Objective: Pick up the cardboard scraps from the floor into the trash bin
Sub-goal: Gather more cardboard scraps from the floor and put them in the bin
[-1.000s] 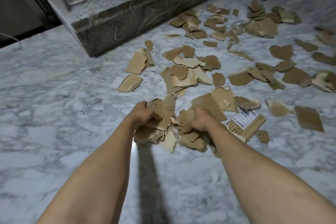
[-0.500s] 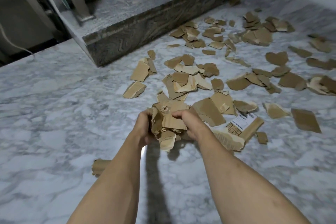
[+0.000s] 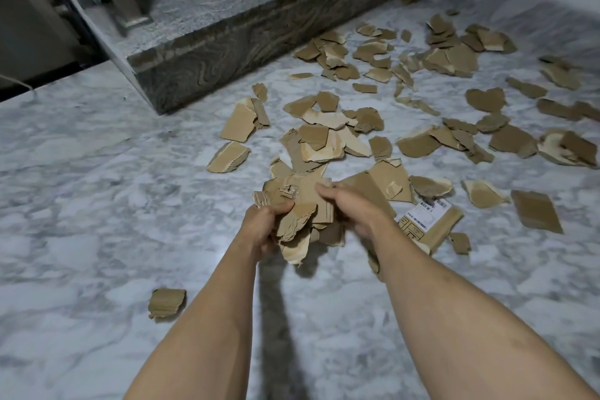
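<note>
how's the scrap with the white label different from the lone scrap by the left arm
The labelled scrap carries a white printed sticker; the lone scrap is bare brown cardboard. The labelled scrap lies right of the right hand, partly hidden by that arm and close to other pieces; the lone scrap sits alone, left of the left forearm. Both lie on the marble floor, not yet picked up.

The light is dim and cool, coming from above and behind the person. A long dark shadow (image 3: 276, 318) runs down the marble floor (image 3: 81, 204) between the two forearms, with a small bright glare patch just left of it. The far left corner is very dark. The right hand (image 3: 354, 208) is slightly motion-blurred. The wide-angle lens bends the stone step (image 3: 259, 19) and stretches the near edges.
</note>
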`<action>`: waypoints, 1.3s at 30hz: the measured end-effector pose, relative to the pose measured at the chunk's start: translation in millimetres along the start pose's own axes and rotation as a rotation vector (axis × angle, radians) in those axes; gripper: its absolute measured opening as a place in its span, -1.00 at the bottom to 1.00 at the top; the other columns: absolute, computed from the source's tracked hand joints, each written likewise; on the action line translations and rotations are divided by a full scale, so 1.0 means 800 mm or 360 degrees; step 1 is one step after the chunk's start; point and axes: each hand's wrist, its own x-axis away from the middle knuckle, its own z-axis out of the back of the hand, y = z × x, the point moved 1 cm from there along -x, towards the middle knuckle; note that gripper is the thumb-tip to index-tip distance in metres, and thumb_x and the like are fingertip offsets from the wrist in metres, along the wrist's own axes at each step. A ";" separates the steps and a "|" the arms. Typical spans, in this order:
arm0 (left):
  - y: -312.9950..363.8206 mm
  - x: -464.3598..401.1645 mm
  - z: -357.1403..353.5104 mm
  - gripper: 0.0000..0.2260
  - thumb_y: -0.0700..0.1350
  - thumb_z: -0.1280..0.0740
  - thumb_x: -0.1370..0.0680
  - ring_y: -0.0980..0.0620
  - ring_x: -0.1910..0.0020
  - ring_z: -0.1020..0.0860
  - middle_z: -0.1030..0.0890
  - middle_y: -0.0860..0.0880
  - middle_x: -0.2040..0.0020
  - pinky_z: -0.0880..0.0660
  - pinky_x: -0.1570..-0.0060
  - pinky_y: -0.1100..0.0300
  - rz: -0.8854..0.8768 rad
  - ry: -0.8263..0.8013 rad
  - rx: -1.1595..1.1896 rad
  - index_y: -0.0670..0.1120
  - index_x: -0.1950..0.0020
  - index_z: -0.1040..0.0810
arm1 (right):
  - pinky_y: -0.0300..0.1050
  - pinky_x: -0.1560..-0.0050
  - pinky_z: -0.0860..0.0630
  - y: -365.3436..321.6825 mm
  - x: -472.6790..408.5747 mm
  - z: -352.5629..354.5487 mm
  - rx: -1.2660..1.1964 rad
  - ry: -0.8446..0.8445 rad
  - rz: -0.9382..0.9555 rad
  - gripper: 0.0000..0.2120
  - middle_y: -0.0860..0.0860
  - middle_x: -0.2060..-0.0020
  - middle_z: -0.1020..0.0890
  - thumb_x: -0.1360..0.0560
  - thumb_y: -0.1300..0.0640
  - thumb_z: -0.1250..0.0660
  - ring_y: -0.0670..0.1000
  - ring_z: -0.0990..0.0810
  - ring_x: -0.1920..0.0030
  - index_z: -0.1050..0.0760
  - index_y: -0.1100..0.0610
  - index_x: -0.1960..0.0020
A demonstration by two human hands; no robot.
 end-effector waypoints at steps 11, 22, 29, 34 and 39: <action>0.007 -0.010 -0.007 -0.77 -0.39 -0.43 -0.44 -0.19 0.44 -0.67 -0.66 -0.32 0.22 -0.59 0.48 0.00 -0.0035 0.0173 -0.0091 -0.39 -0.08 -0.55 | 0.22 -0.38 -0.18 0.023 -0.026 0.043 0.1354 0.0893 -0.0095 -0.03 0.21 -0.45 -0.20 -0.40 -0.20 -0.49 0.25 -0.17 -0.44 0.05 0.05 -0.54; -0.001 -0.024 0.016 -0.78 -0.32 -0.46 -0.43 -0.12 0.33 -0.67 -0.70 -0.23 0.17 -0.58 0.46 0.17 -0.0114 0.0253 -0.0302 -0.32 -0.06 -0.62 | 0.37 -0.44 -0.07 0.000 -0.024 0.078 0.1411 0.0758 -0.0468 0.28 0.27 -0.53 0.05 -0.15 -0.36 -0.59 0.38 0.04 -0.52 0.06 0.09 -0.57; 0.003 -0.022 0.031 -0.76 -0.34 -0.46 -0.42 -0.25 0.17 -0.70 -0.69 -0.32 0.10 -0.66 0.12 -0.15 -0.0073 0.0273 -0.0110 -0.35 -0.07 -0.60 | 0.17 -0.35 -0.32 0.011 -0.030 0.072 0.0954 0.0873 -0.0196 0.04 0.21 -0.34 -0.30 -0.18 -0.01 -0.69 0.28 -0.32 -0.34 -0.02 0.03 -0.37; 0.010 -0.006 0.055 -0.79 -0.34 -0.49 -0.40 -0.20 0.33 -0.69 -0.69 -0.35 0.15 -0.65 0.33 -0.10 -0.0083 0.0263 -0.0151 -0.38 0.01 -0.61 | 0.07 0.22 -0.62 -0.006 -0.007 0.091 0.0302 0.0673 -0.0125 0.06 0.16 -0.20 -0.49 -0.31 0.23 -0.61 0.19 -0.63 0.07 0.08 0.00 -0.51; -0.002 0.008 0.034 -0.77 -0.29 -0.51 -0.40 -0.12 0.40 -0.68 -0.69 -0.30 0.18 -0.62 0.45 0.06 -0.0144 0.0204 -0.0414 -0.33 0.01 -0.59 | -0.08 0.13 -0.51 -0.020 0.041 0.127 0.0254 0.0748 -0.0144 0.05 0.07 -0.21 -0.44 -0.31 0.29 -0.61 0.09 -0.53 -0.03 0.03 0.18 -0.54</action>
